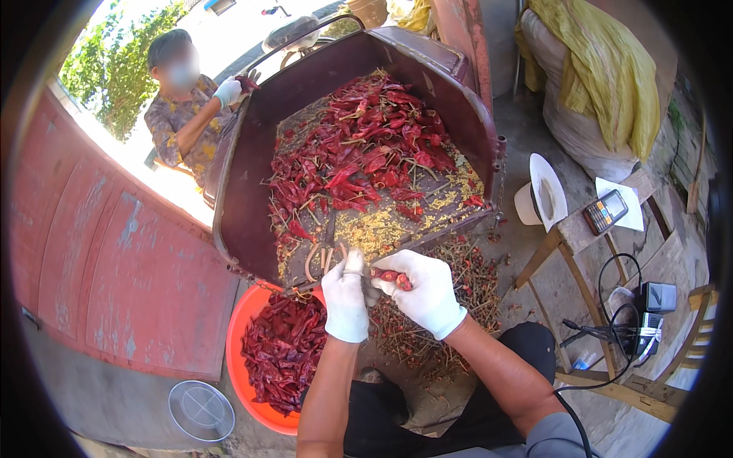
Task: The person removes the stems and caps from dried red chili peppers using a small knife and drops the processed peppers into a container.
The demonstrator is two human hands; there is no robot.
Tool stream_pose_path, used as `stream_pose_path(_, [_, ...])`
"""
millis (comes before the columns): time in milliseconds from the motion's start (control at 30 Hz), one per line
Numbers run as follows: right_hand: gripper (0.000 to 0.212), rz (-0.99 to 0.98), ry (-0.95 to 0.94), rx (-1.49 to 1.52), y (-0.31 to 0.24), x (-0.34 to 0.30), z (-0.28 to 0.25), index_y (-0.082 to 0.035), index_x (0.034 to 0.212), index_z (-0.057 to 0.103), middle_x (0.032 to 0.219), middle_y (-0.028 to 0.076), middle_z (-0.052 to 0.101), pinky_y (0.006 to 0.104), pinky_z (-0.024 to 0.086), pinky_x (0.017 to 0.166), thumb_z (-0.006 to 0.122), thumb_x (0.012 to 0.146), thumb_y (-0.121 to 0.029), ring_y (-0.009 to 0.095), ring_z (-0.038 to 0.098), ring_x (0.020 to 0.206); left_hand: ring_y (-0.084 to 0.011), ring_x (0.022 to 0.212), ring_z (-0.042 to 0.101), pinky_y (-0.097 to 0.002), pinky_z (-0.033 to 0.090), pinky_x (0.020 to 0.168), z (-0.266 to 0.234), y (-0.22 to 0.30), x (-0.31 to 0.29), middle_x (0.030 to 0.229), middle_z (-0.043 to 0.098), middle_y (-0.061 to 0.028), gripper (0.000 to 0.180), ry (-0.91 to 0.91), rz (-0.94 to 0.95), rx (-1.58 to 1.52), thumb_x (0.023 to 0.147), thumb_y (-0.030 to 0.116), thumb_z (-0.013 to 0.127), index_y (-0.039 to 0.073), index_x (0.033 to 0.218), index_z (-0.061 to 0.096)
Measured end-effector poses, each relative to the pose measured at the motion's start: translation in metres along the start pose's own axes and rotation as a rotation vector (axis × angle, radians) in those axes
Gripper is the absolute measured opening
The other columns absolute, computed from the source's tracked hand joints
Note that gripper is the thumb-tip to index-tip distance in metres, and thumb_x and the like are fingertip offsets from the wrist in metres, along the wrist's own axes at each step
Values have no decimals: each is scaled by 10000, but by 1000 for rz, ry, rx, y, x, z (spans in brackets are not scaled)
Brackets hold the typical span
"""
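Observation:
White gloves cover both my hands, which are close together at the near edge of a dark maroon cart bed (pixel 252 183). A dried red chili pepper (pixel 393 278) is gripped in the fingers of my right hand (pixel 426 290). My left hand (pixel 346 304) is closed beside it, thumb up; what it pinches is hidden. A heap of dried red chilies (pixel 366 145) lies in the cart, with yellow seeds (pixel 374 229) scattered nearer me. Below my left hand, an orange basin (pixel 237 343) holds more red chilies (pixel 284 343). Loose stems (pixel 435 320) cover the ground below my right hand.
Across the cart's left side, a gloved person (pixel 183 114) holds chilies. On the right are a wooden stool (pixel 576 237) with a handheld keypad device (pixel 605 212), a white hat (pixel 546 195), black cables (pixel 634 320) and large sacks (pixel 588 99). A round sieve (pixel 201 411) lies lower left.

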State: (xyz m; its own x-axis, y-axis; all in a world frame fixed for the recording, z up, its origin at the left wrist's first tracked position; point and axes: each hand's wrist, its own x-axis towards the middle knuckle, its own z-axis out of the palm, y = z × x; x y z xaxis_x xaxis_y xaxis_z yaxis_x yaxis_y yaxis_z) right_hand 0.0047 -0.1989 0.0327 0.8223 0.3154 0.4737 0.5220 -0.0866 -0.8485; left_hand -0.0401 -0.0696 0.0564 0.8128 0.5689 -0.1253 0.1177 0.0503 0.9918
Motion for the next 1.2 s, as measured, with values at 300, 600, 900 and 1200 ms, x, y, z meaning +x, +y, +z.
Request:
stream_pose_path(300, [292,169,-50,-58,4,6,-7,-108,1047,722,975,104,714,352,554,782,786,802,-254,286,700,886,-113,975,608,-270,484,844,-13,3,-5,1082,663,-64,269,-136,295,130,942,128,658,-41,1152,665])
stream_pose_path(600, [235,-155,2,-316,-4,2,-8,-101,954,716,851,75,679,337,531,609,788,735,-143,281,683,731,-82,670,578,-234,474,619,-4,-1,-7,791,658,-35,144,-78,190,148,943,108,652,-25,991,679])
stream_pose_path(900, [297,108,-72,-125,7,1,-3,-118,1024,727,978,93,710,362,555,757,788,787,-287,284,699,870,-97,643,594,-240,479,596,-1,2,-8,774,652,-42,174,-75,145,85,980,137,584,-21,981,655])
stream_pose_path(1200, [203,-53,-33,-299,1,3,-8,-157,990,718,861,59,659,379,530,666,731,799,-223,289,674,783,-90,685,603,-237,487,636,-9,2,-8,840,691,-41,195,-135,197,245,945,117,654,-33,1065,689])
